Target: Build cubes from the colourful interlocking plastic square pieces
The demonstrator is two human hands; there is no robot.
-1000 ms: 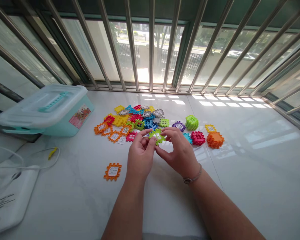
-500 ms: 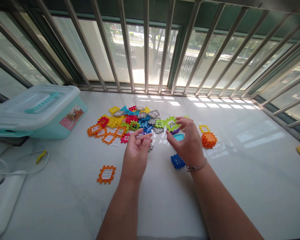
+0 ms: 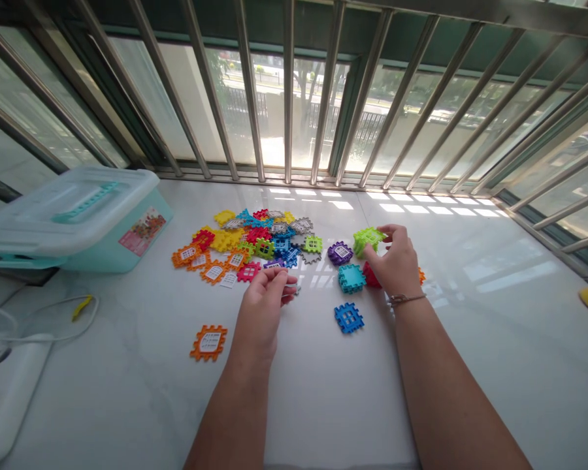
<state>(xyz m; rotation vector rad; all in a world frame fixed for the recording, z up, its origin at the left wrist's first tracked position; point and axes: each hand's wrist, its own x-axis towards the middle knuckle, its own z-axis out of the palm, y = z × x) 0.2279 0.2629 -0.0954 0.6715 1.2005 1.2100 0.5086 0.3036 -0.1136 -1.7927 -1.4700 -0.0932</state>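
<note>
My right hand [image 3: 396,261] grips the lime-green toothed tiles [image 3: 366,240] between thumb and fingers, at the top of a small stack. Red tiles [image 3: 371,275] lie partly hidden below that hand. Beside them are a turquoise stack [image 3: 351,279], a purple stack with a white window insert [image 3: 340,253] and a blue window tile [image 3: 349,318]. My left hand [image 3: 265,297] is closed, thumb against curled fingers, in front of the mixed tile pile; what it holds, if anything, is hidden. A small grey piece [image 3: 298,290] shows by its fingertips.
The mixed pile of coloured tiles [image 3: 225,240] spreads at centre left. One orange window tile [image 3: 209,343] lies apart near my left forearm. A turquoise lidded box [image 3: 112,241] stands at the left, with a cable [image 3: 96,312] before it. Metal bars [image 3: 287,98] line the back.
My right hand has moved right with a lime-green tile to the right-hand stacks, uncovering the purple and turquoise ones. My left hand has drawn slightly nearer and its fingers have closed up.
</note>
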